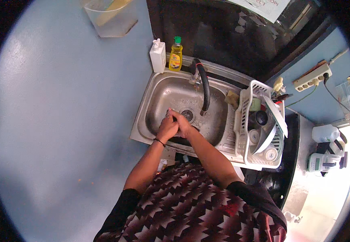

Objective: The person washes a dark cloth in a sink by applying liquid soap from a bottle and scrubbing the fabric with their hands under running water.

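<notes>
Over the lower left part of a stainless steel sink basin, my left hand and my right hand are pressed together, fingers overlapping. Something dark shows between and under them, but I cannot tell what it is. A dark band circles my left wrist. The drain lies just beyond my hands. A black hose on the faucet hangs into the basin. Small droplets or suds dot the steel.
Behind the sink stand a white pump bottle and a yellow dish soap bottle. A sponge lies beside a white dish rack holding bowls and cups. A power strip is on the right wall; a blue wall flanks the left.
</notes>
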`<state>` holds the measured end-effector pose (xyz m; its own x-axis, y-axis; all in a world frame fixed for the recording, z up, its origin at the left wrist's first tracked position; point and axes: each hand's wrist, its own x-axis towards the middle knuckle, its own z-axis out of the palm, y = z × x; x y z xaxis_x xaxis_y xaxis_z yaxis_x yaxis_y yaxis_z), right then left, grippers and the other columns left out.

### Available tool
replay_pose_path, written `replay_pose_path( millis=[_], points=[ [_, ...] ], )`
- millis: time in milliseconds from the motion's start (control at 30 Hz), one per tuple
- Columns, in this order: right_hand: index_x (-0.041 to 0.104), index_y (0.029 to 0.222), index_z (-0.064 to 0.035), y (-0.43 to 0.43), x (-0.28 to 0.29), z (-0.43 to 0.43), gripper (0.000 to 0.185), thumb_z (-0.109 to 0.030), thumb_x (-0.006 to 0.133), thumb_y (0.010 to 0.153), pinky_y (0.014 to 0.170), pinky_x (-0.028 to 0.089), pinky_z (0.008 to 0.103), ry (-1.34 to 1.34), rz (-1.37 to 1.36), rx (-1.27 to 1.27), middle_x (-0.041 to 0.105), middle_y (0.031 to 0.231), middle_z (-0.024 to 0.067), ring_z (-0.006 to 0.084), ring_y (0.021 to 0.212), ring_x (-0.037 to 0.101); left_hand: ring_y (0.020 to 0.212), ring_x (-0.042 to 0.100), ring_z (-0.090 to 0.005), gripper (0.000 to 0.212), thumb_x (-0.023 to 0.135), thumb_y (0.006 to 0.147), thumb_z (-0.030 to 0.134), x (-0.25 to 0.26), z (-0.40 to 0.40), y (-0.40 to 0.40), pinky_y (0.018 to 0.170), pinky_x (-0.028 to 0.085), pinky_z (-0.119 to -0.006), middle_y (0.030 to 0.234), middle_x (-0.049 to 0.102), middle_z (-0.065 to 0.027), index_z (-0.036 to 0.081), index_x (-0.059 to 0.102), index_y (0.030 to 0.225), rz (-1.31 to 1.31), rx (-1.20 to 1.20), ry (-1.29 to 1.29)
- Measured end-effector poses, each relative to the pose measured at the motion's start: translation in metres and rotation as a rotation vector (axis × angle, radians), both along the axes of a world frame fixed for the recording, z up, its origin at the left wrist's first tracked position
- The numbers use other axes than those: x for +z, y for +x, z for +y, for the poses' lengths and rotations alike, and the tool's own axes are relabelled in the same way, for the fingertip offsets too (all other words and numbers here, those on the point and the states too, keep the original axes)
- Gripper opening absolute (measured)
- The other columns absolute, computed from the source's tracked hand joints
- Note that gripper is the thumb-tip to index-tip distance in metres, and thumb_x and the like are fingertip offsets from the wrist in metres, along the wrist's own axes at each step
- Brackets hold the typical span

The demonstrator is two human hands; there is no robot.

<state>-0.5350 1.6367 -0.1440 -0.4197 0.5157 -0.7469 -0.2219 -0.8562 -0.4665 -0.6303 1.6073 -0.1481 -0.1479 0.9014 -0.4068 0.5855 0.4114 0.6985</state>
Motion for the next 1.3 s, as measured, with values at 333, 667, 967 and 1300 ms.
replay_pose_path(
  millis=[333,667,967,1300],
  points=[
    [0.061,0.094,0.0039,0.021,0.089,0.037,0.03,-0.025,0.06,0.086,0.076,0.045,0.035,0.958,-0.473,0.293,0.063,0.091,0.0115,0.0208,0.082,0.058,0.129,0.033,-0.0331,0.123,0.086,0.055,0.029,-0.047,0.0,-0.027,0.106,0.029,-0.04,0.141,0.028,-0.0189,0.002,0.004,0.143,-0.147,-0.18,0.545],
    [0.056,0.101,0.0071,0.054,0.191,0.052,0.036,-0.025,0.059,0.086,0.073,0.047,0.0429,1.167,-0.944,0.215,0.064,0.086,0.0252,0.0371,0.08,0.063,0.076,0.059,-0.0104,0.028,0.07,0.071,0.003,-0.022,0.094,-0.035,0.069,0.048,-0.028,0.084,0.065,-0.0013,0.003,0.062,0.097,-0.732,-0.029,0.388],
    [0.041,0.119,0.0033,0.091,0.092,-0.034,0.045,-0.025,0.054,0.087,0.085,0.042,0.0538,1.026,-1.103,0.66,0.057,0.097,0.0328,0.0483,0.096,0.054,0.085,0.057,-0.0113,0.03,0.062,0.08,0.01,0.035,0.09,-0.062,0.075,0.047,-0.027,0.097,0.063,-0.0036,0.002,0.058,0.11,-0.704,-0.268,0.177],
    [0.009,0.143,-0.0066,0.056,-0.007,0.023,0.127,-0.052,0.084,0.051,0.112,0.016,0.0469,1.265,-0.702,0.437,0.016,0.147,0.0245,0.0351,0.138,0.017,0.087,0.062,-0.021,0.072,0.068,0.064,0.007,0.064,0.064,-0.026,0.08,0.048,-0.032,0.091,0.06,-0.0119,0.009,0.039,0.13,-0.328,-0.552,0.268]
  ],
)
